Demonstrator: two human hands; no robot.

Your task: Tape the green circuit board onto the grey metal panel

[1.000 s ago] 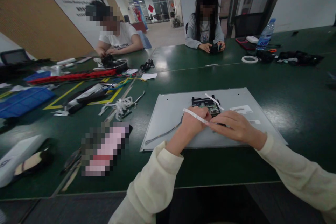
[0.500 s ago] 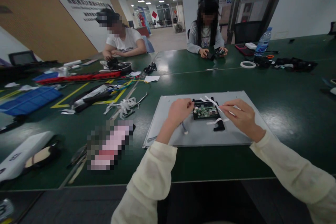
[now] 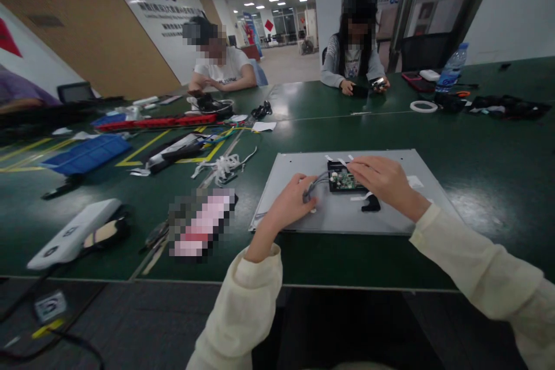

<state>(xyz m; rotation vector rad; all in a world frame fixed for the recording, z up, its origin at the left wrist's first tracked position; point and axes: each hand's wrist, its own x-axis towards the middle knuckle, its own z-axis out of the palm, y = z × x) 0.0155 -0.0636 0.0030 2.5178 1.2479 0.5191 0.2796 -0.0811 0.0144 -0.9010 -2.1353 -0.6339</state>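
My left hand (image 3: 291, 202) curls loosely around grey cables (image 3: 319, 179); my right hand (image 3: 384, 180) pinches white tape (image 3: 342, 162), circuit board (image 3: 341, 180) beneath its fingertips.

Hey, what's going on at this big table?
Somebody's left hand holds a gray cable that runs toward a circuit board on a gray panel. The right hand is over the board, close to white strips; whether it grips one is hard to tell. The panel lies on the table. Across from them, another person holds something dark.
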